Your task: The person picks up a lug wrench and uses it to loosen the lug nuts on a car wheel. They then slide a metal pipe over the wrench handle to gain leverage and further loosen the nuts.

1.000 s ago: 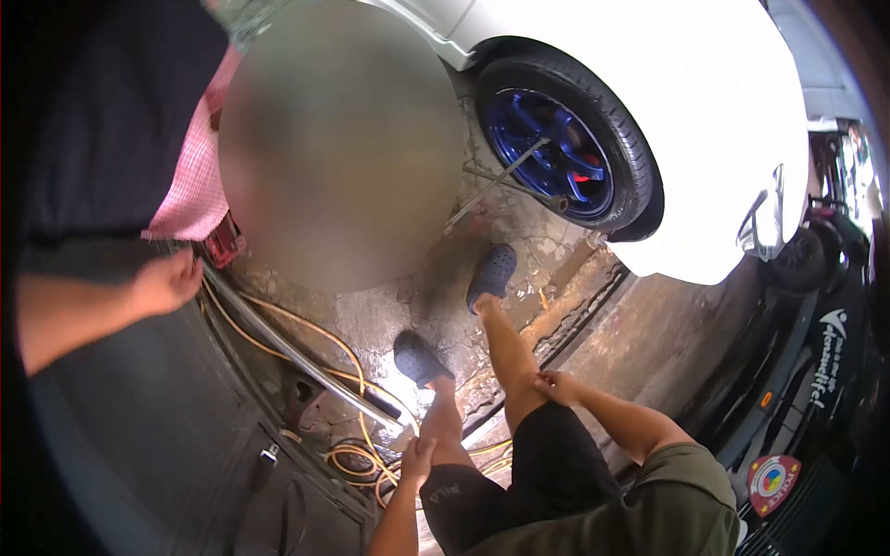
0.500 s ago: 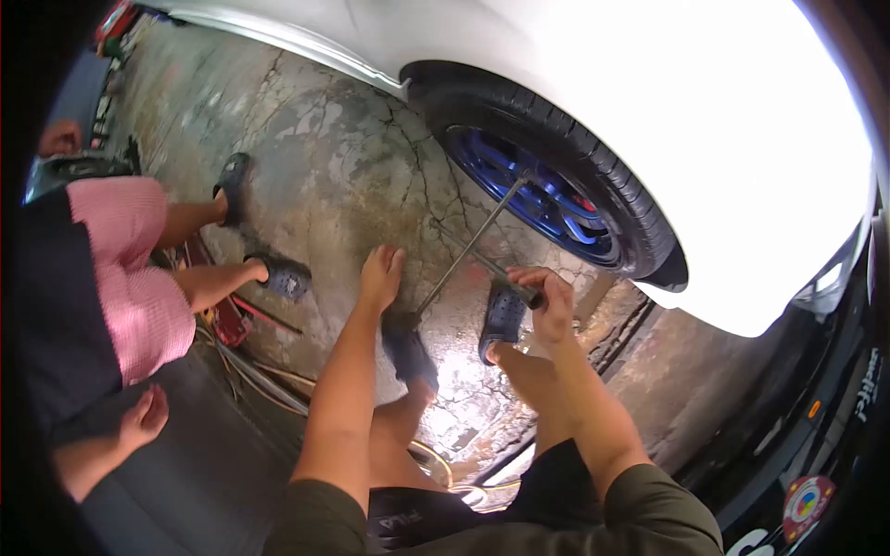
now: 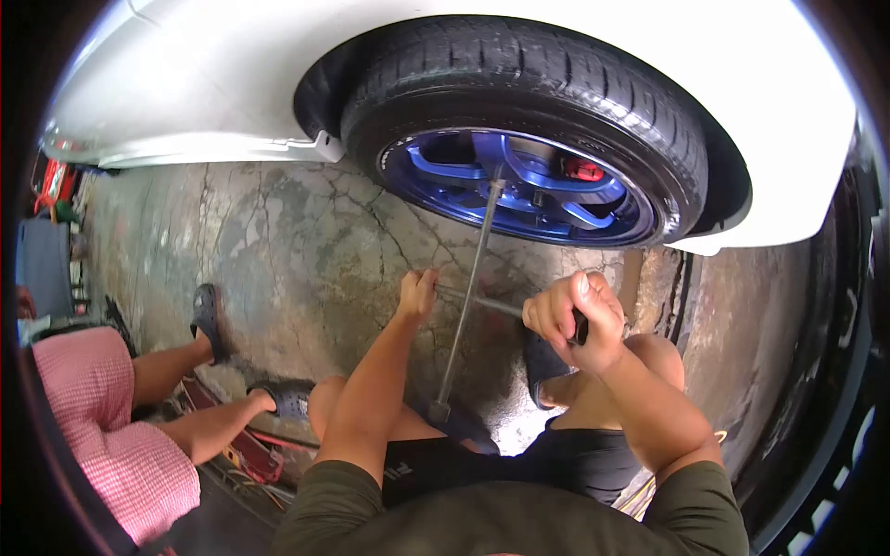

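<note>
At mid-frame two bare hands grip one four-way lug wrench, the right hand closed round one end of its crossbar, the left hand closed on the other. At lower left, another person's legs partly block one red metal tool; beyond, at upper centre, the wrench's tip meets one blue-spoked wheel on one white car

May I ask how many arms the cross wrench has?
4 wrench arms: one meets the blue wheel, one runs opposite; two, partly hidden, reach the left hand and right hand respectively.
</note>
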Motion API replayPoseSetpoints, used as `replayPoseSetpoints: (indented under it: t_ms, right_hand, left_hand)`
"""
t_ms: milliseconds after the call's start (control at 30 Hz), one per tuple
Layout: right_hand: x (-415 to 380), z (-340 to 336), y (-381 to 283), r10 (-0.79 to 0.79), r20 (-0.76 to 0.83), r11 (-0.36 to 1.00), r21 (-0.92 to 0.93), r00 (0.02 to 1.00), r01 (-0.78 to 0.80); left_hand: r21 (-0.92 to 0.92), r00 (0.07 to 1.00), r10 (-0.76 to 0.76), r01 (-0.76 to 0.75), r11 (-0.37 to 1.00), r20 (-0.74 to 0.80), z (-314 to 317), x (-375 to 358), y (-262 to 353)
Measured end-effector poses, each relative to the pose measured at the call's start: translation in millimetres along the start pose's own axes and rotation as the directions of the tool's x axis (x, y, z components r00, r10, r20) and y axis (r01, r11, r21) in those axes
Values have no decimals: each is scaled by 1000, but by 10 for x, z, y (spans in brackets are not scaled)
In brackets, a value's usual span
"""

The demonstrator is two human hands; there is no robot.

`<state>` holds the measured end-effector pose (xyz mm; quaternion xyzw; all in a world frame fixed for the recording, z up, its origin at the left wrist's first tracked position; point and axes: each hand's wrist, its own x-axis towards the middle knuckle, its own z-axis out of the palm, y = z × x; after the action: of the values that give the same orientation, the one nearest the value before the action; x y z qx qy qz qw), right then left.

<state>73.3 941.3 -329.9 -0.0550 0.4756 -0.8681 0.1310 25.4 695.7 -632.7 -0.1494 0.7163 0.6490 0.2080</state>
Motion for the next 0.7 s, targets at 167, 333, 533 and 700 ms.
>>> replayPoseSetpoints:
  t_ms: [167,333,533,700]
  right_hand:
    - [31,75,-6,-11,-76,999,41,997,15]
    - [-11,38,11,-1,-70,997,80,998,6]
    - [-56,33,-73,-94,18,991,97,995,92]
    - [-82,99,-176,88,-165,966,-226,982,-124]
  left_hand:
    - [-27,997,-49,47,999,-65,78,-104,102]
    - [140,998,-19,27,990,-57,15,-79,114]
    - [262,931,294,-345,901,217,-66,132,222]
    - [178,934,204,-264,948,294,13,182,242]
